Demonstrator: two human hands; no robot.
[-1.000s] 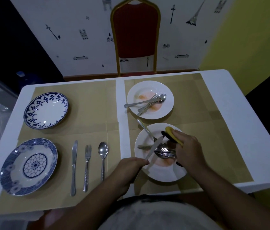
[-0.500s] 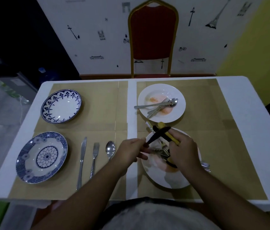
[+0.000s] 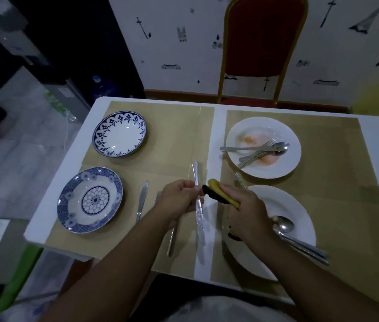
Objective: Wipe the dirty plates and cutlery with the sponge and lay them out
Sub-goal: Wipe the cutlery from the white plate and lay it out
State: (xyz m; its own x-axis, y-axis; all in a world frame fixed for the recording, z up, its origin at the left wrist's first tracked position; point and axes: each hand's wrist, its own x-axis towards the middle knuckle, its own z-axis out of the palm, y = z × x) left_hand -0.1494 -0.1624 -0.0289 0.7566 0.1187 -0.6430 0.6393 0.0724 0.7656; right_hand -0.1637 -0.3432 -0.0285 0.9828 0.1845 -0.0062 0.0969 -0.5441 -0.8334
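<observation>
My left hand (image 3: 179, 201) grips a dinner knife (image 3: 196, 173) and holds it upright over the gap between the mats. My right hand (image 3: 246, 210) is shut on a yellow-and-black sponge (image 3: 216, 191), whose tip touches the knife just right of my left fingers. Under my right wrist lies a white plate (image 3: 300, 210) with a spoon (image 3: 282, 225) and other cutlery on it. Farther back, a second white plate (image 3: 263, 129) has orange smears and holds a fork, spoon and knife (image 3: 258, 149).
Two blue-patterned plates (image 3: 119, 133) (image 3: 90, 199) sit on the left mat. A knife (image 3: 142, 198) and a fork (image 3: 171, 238) lie beside the nearer one, partly behind my left arm. A red chair (image 3: 263, 43) stands behind the table. The table's left edge (image 3: 44, 217) drops to the floor.
My left hand lifted the knife off the near white plate and carried it left, turning it upright. My right hand followed with the sponge. The view swung left.
</observation>
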